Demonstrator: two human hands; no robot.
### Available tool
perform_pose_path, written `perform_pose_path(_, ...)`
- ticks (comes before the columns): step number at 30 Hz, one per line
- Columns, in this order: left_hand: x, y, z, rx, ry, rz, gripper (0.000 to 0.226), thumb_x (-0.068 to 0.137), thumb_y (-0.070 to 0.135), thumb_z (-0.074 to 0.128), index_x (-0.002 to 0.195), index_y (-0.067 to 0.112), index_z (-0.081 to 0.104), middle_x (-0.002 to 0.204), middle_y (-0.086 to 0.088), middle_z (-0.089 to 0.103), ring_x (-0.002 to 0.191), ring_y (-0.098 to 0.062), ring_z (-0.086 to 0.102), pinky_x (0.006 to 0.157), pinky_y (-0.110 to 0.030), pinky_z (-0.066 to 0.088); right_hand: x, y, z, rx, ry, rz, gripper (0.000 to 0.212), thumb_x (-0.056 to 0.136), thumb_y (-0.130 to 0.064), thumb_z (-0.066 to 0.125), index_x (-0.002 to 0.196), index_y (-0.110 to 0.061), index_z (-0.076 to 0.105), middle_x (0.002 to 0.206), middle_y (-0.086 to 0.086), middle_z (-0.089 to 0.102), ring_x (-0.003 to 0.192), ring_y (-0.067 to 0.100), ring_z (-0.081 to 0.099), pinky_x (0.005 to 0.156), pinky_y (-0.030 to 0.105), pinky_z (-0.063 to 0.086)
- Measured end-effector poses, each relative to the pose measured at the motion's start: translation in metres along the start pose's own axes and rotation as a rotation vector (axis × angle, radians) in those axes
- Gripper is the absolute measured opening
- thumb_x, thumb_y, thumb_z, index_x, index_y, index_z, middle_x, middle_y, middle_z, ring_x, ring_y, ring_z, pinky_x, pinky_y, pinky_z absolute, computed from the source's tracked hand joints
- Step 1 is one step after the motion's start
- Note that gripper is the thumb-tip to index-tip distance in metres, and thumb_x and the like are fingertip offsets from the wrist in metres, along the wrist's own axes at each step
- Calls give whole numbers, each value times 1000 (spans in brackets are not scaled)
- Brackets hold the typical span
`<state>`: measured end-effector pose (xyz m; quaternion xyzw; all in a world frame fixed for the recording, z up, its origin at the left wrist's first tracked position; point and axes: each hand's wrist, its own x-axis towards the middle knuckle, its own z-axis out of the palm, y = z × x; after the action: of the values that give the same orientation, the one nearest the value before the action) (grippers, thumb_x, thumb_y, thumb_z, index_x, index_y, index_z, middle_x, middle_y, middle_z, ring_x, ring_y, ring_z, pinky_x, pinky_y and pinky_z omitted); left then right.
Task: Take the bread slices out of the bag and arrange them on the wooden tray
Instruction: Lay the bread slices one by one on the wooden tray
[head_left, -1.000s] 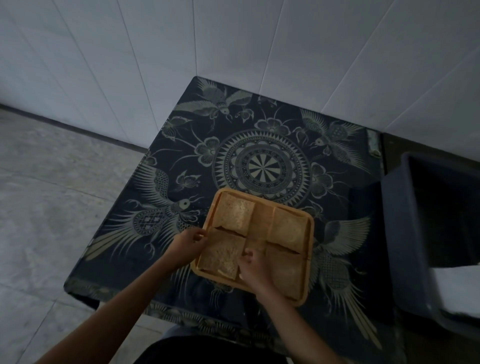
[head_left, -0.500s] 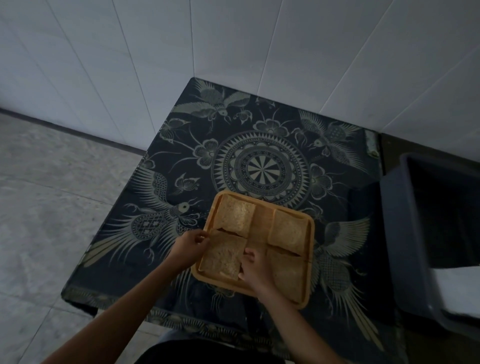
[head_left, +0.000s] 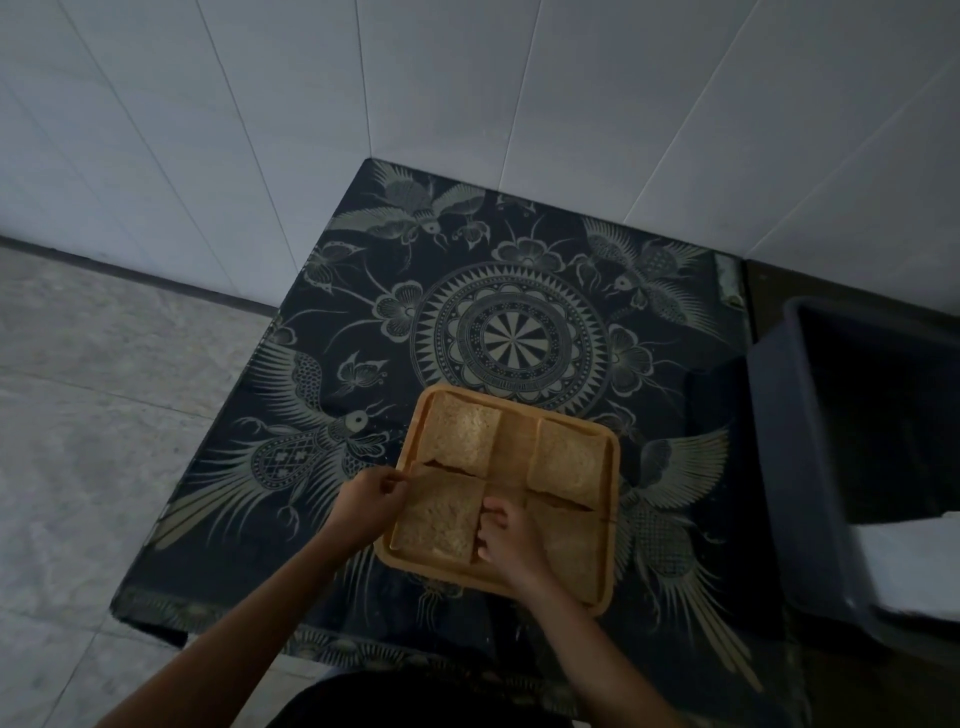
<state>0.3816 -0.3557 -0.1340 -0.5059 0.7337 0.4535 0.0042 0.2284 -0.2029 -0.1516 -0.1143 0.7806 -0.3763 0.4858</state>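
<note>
- Left hand (head_left: 370, 501): at the left edge of the wooden tray (head_left: 612, 512), fingers pinched on the upper-left corner of the near-left slice (head_left: 440, 519).
- Right hand (head_left: 506, 535): resting on the tray at lower centre of the frame, fingertips curled against the right edge of that same slice. Whether it grips or merely steadies the slice, I cannot tell.
- Key relation: the near-left slice lies flat between the two hands, its long axis running roughly from the lower edge of the frame upward. The left hand holds the better purchase on it; any final squaring is judged to be a small nudge from there.
- Other bread: far-left slice (head_left: 464, 434), far-right slice (head_left: 567, 457) and near-right slice (head_left: 569, 540) lie flat, one per quarter. No bag is in view.
- Surroundings: the tray sits on the patterned desk (head_left: 509, 332); a dark bin (head_left: 789, 467) stands at right of frame.
- Change from the earlier frames: both hands keep their stations on the slice; bread and tray lie as before. Only the view has shifted slightly.
- Judgement: arrangement appears near complete.
</note>
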Motion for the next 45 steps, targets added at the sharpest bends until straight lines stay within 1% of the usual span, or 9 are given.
perform_pose_path(5, 0, 27, 7, 85, 142, 59, 21, 94, 27, 58, 106, 16, 70, 96, 0, 74, 86, -16, 68, 72, -32, 55, -9, -3, -42, 14, 124, -83, 16, 103, -27, 57, 116, -28, 66, 112, -4, 68, 97, 11, 68, 76, 27, 60)
perform_pose_path(11, -5, 71, 43, 13, 4, 163, 21, 95, 26, 59, 111, 18, 70, 102, 3, 73, 92, -13, 67, 82, -33, 58, -17, 13, -112, 6, 317, -81, 21, 100, -28, 58, 118, -27, 68, 111, -7, 68, 104, 12, 66, 92, 41, 59)
perform_pose_path(18, -7, 93, 89, -56, -153, 117, 25, 96, 31, 57, 116, 20, 67, 107, 4, 69, 89, -4, 61, 70, -23, 47, -25, 35, -145, 62, 311, -2, 25, 101, -25, 56, 124, -22, 66, 115, 3, 72, 101, 17, 70, 91, 43, 62)
perform_pose_path(24, -9, 92, 114, -85, -189, 40, 37, 97, 30, 57, 130, 13, 62, 119, -6, 68, 105, -19, 64, 93, -40, 54, -30, 45, -148, 1, 277, 47, 19, 99, -22, 56, 101, -33, 71, 102, -3, 74, 97, 17, 71, 92, 48, 61)
perform_pose_path(27, -12, 91, 123, -62, -164, 21, 40, 95, 30, 59, 132, 15, 61, 116, -3, 70, 102, -18, 65, 91, -40, 55, -31, 50, -144, -69, 240, 83, 25, 94, -30, 56, 113, -23, 72, 109, 1, 74, 105, 25, 71, 94, 48, 60)
perform_pose_path(31, -17, 92, 126, -28, -147, 19, 32, 93, 33, 60, 122, 21, 69, 109, 4, 73, 99, -13, 66, 88, -35, 54, -33, 53, -138, -112, 200, 100, 46, 95, -33, 60, 137, -13, 64, 128, 5, 70, 114, 23, 68, 99, 48, 57)
perform_pose_path(35, -18, 94, 126, -73, -177, -7, 27, 93, 32, 59, 114, 26, 74, 105, 7, 76, 96, -10, 68, 91, -38, 56, -30, 56, -135, -106, 222, 112, 39, 98, -26, 59, 122, 4, 66, 125, 11, 71, 109, 18, 67, 96, 49, 59)
perform_pose_path(38, -18, 94, 125, -118, -173, -14, 27, 94, 29, 57, 114, 27, 75, 103, 7, 76, 97, -11, 69, 92, -40, 56, -32, 52, -135, -83, 205, 124, 36, 99, -24, 58, 126, -3, 68, 132, 8, 67, 116, 22, 65, 98, 49, 58)
perform_pose_path(45, -20, 98, 123, -184, -156, 23, 31, 93, 23, 57, 86, 47, 73, 84, 18, 75, 83, 0, 68, 71, -26, 53, -29, 52, -134, -51, 212, 155, 35, 99, -17, 58, 123, 7, 64, 130, 25, 66, 81, 12, 67, 82, 48, 64)
